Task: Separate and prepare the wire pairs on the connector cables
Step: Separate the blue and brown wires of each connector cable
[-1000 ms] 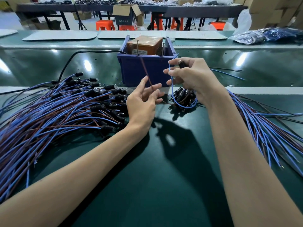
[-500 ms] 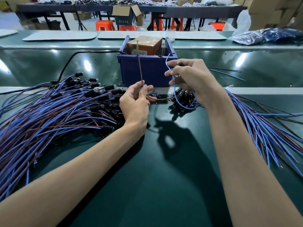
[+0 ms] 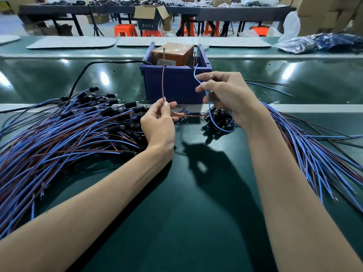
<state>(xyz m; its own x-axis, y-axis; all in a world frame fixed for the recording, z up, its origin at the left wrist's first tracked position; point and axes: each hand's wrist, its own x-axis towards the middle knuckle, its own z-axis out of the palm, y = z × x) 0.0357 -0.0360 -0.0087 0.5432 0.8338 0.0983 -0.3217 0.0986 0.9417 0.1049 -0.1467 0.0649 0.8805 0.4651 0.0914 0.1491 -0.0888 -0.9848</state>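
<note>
Green table mat (image 3: 196,213) is lying under your arms. Your left hand (image 3: 159,122) is pinching the brown wire (image 3: 162,83) pointing up; your right hand (image 3: 225,95) is gripping the blue wire (image 3: 211,114) beside it.

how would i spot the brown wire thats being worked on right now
Start at the blue bin mid-bench. Just in front, the left hand pinches one brown wire. Unlike the wires lying in heaps, it stands upright alone against the bin.
</note>
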